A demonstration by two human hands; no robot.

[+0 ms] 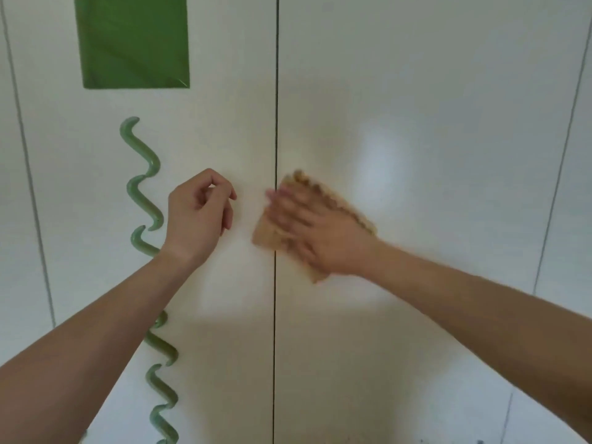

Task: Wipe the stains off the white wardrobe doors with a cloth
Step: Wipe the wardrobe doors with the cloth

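Two white wardrobe doors fill the view, the left door [224, 129] and the right door [416, 107], split by a dark vertical gap. My right hand [315, 230] lies flat on a tan cloth [269, 233], pressing it against the right door just beside the gap; the hand and cloth are blurred. My left hand [200, 217] hovers in front of the left door with its fingers loosely curled and nothing in them. No stain is plainly visible around the cloth.
A wavy green handle [144, 187] runs down the left door, partly behind my left forearm. A green rectangular sheet [133, 40] is stuck near the top of that door. Further door seams show at the far left and far right.
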